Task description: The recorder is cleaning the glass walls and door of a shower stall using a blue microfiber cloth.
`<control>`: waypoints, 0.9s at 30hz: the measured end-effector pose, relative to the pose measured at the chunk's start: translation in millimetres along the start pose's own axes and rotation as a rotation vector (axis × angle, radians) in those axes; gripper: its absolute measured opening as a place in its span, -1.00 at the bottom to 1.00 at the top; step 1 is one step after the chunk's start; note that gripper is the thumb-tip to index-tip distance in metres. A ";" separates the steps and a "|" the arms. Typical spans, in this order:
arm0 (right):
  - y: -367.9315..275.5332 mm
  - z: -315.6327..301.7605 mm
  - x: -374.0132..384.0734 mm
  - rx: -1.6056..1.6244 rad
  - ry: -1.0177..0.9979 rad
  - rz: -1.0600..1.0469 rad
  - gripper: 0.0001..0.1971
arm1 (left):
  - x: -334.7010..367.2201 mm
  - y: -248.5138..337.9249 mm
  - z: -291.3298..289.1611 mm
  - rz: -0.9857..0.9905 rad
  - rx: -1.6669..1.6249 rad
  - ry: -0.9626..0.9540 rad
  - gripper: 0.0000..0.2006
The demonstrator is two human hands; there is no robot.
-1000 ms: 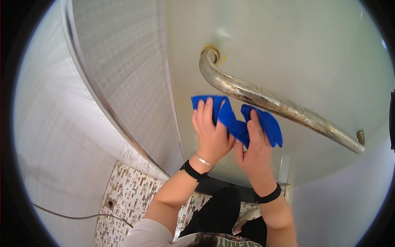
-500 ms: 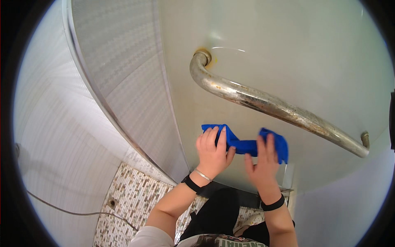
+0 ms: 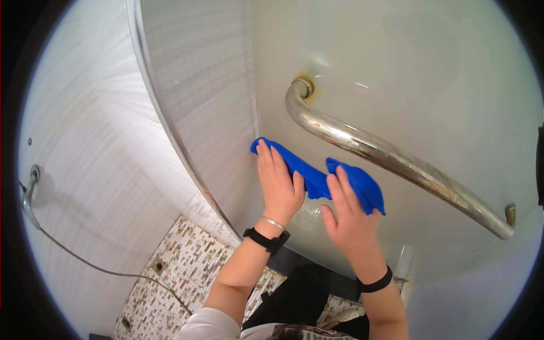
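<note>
A bunched blue cloth (image 3: 310,177) is pressed against the frosted glass panel (image 3: 430,102), below a metal bar handle (image 3: 374,144). On the cloth's left end lies my left hand (image 3: 279,184), open, its fingers stretched upward and its thumb apart. My right hand (image 3: 352,218) is also open, its straight fingers pressing the cloth's right part and its thumb spread to the left. A fold of the cloth stands up above the right fingertips. The handle is worn, with rusty stains round its upper mount.
A curved metal rail (image 3: 175,139) runs down left of the panel. Further left, a white wall (image 3: 85,187) carries a shower fitting (image 3: 31,192) with a thin hose (image 3: 107,275). Small mosaic tiles cover the floor (image 3: 175,255), with a drain (image 3: 159,264) in it.
Both hands have moved up and left across the glass with the cloth, the left one close to the panel's left edge. The view has shifted, showing more of the left wall.
</note>
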State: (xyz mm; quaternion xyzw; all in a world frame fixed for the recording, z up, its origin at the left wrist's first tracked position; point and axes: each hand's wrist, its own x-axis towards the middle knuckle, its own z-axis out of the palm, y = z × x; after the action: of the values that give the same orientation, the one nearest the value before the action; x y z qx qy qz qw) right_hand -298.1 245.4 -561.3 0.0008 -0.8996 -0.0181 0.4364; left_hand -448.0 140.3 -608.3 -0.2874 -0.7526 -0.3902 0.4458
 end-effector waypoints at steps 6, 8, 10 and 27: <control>-0.4 -2.0 2.8 0.034 0.098 0.039 -0.42 | 58.4 33.1 -14.0 -0.017 -0.043 0.106 -0.37; 1.7 1.1 -1.1 0.060 0.145 0.014 -0.41 | 44.5 39.1 -12.4 -0.059 -0.046 0.066 -0.37; 1.0 0.8 -6.3 0.063 0.101 0.023 -0.41 | 14.4 40.1 -8.4 -0.076 -0.033 0.007 -0.36; 4.9 -11.2 2.6 0.084 0.096 0.041 -0.39 | 74.9 33.2 -23.1 0.140 -0.049 -0.127 -0.36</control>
State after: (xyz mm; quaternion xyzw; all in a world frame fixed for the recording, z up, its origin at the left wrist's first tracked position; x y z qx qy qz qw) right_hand -290.8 249.8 -552.3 0.0015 -0.8774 0.0287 0.4788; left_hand -444.5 144.8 -523.4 -0.3743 -0.7477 -0.3572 0.4162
